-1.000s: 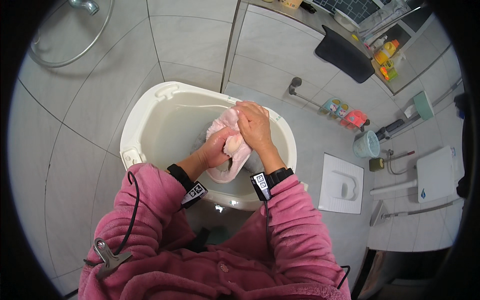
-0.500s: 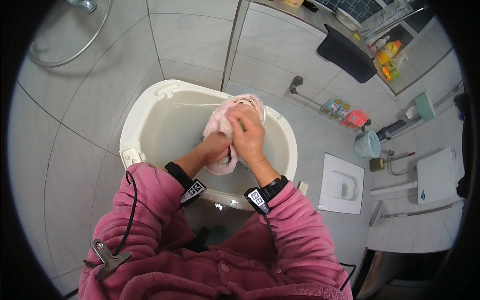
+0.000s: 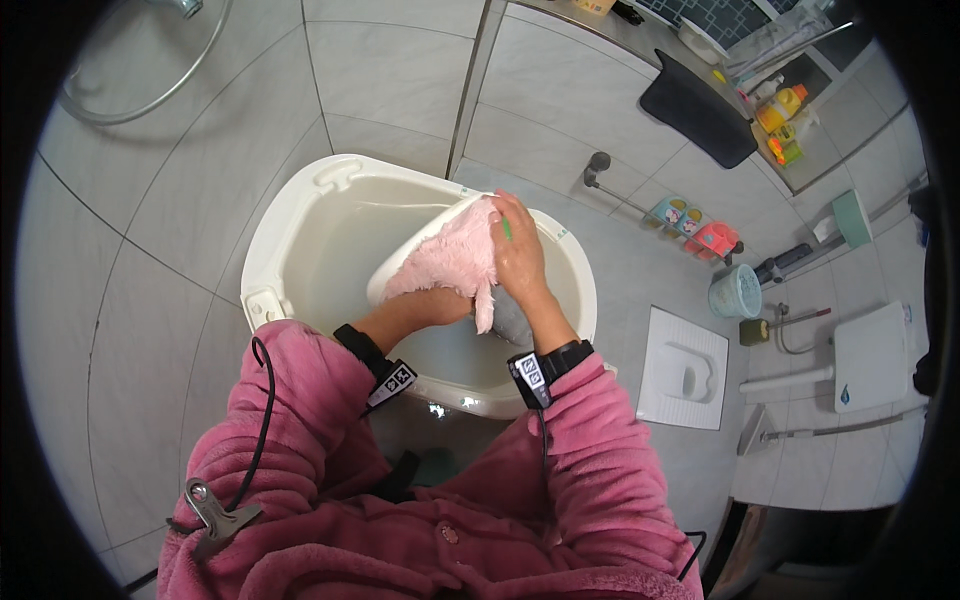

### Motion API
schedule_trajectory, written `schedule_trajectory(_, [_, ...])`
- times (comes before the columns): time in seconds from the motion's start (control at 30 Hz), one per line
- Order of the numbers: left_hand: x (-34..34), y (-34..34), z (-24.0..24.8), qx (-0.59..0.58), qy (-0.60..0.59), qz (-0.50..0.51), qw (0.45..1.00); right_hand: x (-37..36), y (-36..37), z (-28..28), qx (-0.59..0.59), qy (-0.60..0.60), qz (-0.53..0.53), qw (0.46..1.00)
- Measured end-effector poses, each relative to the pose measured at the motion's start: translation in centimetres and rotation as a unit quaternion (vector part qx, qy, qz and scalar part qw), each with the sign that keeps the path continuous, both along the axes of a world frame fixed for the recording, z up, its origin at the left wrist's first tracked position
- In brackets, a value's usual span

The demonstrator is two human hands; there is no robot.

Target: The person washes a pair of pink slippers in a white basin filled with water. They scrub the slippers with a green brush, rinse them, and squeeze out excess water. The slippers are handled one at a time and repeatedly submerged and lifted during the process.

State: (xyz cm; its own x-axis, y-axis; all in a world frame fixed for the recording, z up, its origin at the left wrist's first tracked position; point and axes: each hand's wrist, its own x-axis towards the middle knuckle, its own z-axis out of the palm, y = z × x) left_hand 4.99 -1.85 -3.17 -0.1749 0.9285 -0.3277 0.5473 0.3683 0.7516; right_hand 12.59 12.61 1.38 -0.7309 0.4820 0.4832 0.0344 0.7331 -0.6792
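Observation:
Over the water in a white plastic tub (image 3: 262,245) I hold a wet, pink, fluffy slipper (image 3: 447,252), tilted, with its pale sole edge along the upper left. My right hand (image 3: 520,250) is closed over its upper right end, and a small green piece shows at the fingers. Along the lower edge, my left hand (image 3: 437,304) grips it, its fingertips partly hidden by the pink plush. A wet strip of plush hangs down between the hands. Below my right hand, a rounded grey thing (image 3: 511,322) sits in the tub; its kind is unclear.
A squat toilet (image 3: 683,367) is set in the floor to the right, with a light blue bucket (image 3: 735,292) beyond it. A wall rack holds slippers (image 3: 714,238). Bottles (image 3: 781,108) stand on the ledge. A shower hose (image 3: 190,95) hangs at the upper left.
The slipper has been turned over: its decorated front no longer shows, and the pale sole edge now does. My right hand has shifted to its upper right end.

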Motion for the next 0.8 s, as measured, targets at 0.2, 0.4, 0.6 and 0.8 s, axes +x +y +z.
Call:
schedule_trajectory(0.2, [-1.8,1.1,-5.0,0.057,0.046,-0.061,0.995,0.2,-3.5,0.3,0.215,-0.058,0.010,0.975])
schedule_trajectory(0.4, [-0.6,0.7,-6.7,0.196,0.274,-0.099,0.936,-0.2,0.8,2.1,-0.246,-0.197,-0.141,0.939])
schedule_trajectory(0.6, [-1.7,0.1,-5.1,0.233,0.209,-0.040,0.949,1.3,-3.6,0.0,0.209,-0.149,0.053,0.965])
schedule_trajectory(0.8, [-1.7,-0.3,-3.0,0.224,0.221,-0.038,0.948,1.4,-3.6,1.0,0.021,-0.044,0.012,0.999])
